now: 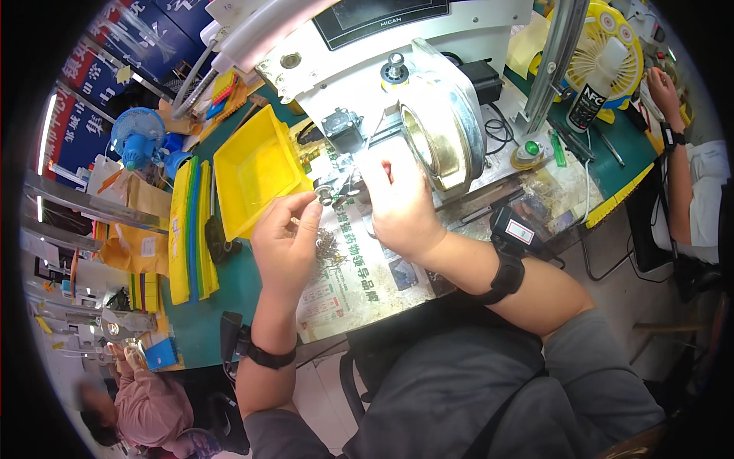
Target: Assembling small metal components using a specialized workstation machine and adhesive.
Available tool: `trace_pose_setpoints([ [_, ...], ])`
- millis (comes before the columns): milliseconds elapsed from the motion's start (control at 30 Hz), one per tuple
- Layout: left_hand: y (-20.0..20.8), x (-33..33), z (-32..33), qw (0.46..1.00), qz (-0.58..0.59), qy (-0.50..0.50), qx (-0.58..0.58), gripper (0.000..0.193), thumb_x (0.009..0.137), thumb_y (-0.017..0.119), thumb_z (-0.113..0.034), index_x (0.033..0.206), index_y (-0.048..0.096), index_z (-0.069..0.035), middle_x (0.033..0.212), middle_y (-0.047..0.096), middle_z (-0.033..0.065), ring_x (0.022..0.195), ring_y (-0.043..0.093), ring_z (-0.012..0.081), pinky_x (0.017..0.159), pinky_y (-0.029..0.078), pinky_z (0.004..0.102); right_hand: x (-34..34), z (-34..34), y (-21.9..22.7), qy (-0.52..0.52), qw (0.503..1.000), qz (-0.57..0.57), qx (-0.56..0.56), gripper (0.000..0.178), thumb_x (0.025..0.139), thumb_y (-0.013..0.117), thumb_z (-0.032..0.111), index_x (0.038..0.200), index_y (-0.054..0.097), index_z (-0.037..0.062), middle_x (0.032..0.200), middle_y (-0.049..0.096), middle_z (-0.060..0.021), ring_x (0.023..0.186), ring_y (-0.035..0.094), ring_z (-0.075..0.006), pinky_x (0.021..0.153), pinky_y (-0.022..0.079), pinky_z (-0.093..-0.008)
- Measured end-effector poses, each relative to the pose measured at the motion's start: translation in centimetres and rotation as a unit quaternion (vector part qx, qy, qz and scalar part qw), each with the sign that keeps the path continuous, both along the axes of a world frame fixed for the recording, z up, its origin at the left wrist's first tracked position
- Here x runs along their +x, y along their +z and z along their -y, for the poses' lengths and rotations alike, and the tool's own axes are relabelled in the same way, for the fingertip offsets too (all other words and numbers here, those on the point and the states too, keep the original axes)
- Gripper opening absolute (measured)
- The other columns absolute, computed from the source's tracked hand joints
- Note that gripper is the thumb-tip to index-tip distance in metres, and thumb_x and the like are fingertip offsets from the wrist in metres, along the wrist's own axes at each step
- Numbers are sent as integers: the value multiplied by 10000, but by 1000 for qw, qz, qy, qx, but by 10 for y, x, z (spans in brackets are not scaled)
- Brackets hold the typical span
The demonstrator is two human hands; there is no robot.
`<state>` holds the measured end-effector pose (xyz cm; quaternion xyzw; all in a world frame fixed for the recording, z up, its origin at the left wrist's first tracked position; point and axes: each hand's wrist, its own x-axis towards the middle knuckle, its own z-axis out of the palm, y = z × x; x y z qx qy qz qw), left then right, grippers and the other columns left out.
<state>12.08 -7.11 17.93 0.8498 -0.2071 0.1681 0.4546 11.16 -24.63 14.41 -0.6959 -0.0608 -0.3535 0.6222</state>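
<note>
Both hands are working just in front of the white machine [428,115], the left hand [284,237] pinching a tiny part, the right hand [397,203] curled narrow against its clamp [344,130]

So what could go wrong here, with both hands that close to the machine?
1. The right hand has its fingers right against the small fixture beside the metal drum; they could get pinched if the mechanism moves.
2. The left hand pinches a tiny part over a loose pile of small metal parts; one could drop and get lost there.
3. The tilted yellow tray sits near the left hand and might get knocked.
</note>
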Motion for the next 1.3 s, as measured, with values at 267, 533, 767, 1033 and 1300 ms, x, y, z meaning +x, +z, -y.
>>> trace_pose_setpoints([
  [267, -40, 21, 12, 972, 116, -88, 182, 206, 960, 655, -160, 838, 668, 7, 710, 591, 154, 667, 580, 349, 600, 443, 422, -1, 6, 3, 67, 996, -40, 36, 87, 993, 527, 84, 973, 552, 3, 890, 574, -143, 781, 585, -264, 736, 480, -370],
  [533, -50, 21, 16, 977, 142, -62, 147, 254, 989, 621, -192, 823, 656, -3, 726, 595, 150, 653, 566, 351, 596, 431, 440, 1, 17, 7, 60, 997, -2, -57, 92, 998, 525, 82, 987, 549, -6, 878, 568, -137, 765, 580, -244, 721, 484, -370],
  [767, -31, 24, 15, 970, 145, -85, 175, 247, 980, 628, -189, 807, 626, -13, 719, 579, 140, 671, 562, 351, 617, 430, 433, -2, 17, 14, 88, 996, -32, 13, 73, 978, 564, 57, 974, 537, -10, 861, 566, -124, 703, 563, -214, 668, 481, -347],
  [1033, -36, 18, 10, 975, 89, -68, 191, 226, 964, 651, -209, 840, 654, -20, 741, 594, 153, 704, 589, 359, 635, 462, 429, 0, 21, -10, -81, 949, 130, -274, 179, 1008, 560, 122, 1117, 547, -20, 900, 581, -113, 790, 588, -190, 730, 493, -350],
  [1300, 18, -61, 57, 979, -44, -192, 49, 692, 867, 680, -90, 1501, 415, -16, 1406, 514, 278, 1163, 625, 338, 962, 526, 371, -94, 49, 5, 283, 942, -65, 166, 322, 1072, 532, 266, 1243, 470, 1, 950, 551, -18, 855, 514, -65, 775, 451, -247],
])
